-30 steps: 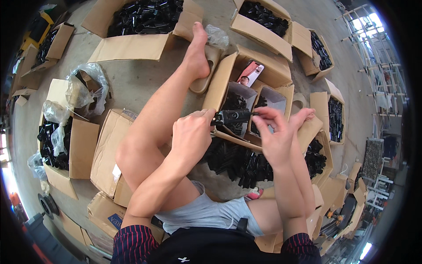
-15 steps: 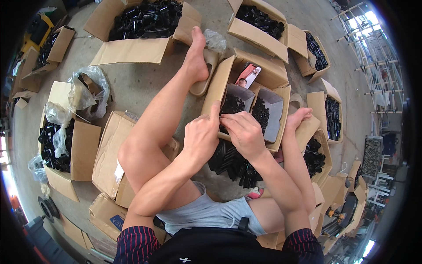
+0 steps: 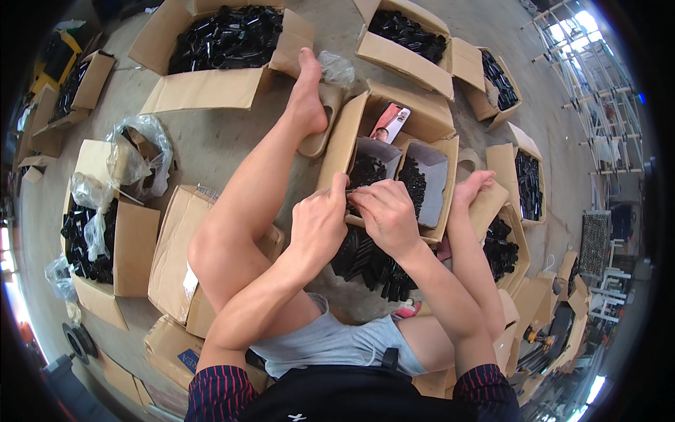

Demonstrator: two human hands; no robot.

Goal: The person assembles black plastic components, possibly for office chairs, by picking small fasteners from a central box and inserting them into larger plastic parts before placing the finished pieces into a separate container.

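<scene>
Both hands meet just over the near edge of the cardboard box point(image 3: 342, 137). The dark piece point(image 3: 349, 190) is between them — left hand point(image 3: 318, 221) curled round it, right hand point(image 3: 386, 216) pinching at it from the right, equally close. Mostly hidden, so can't tell its long axis. Inside the box: two trays, left tray point(image 3: 385, 150) and right tray point(image 3: 437, 169), both with small black parts point(image 3: 413, 184) — plus a phone point(image 3: 391, 121) beyond them.

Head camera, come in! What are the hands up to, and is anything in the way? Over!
Left hand and right hand close together, fingers curled. Dark piece between, mostly hidden. Fingers blocking the view.
</scene>
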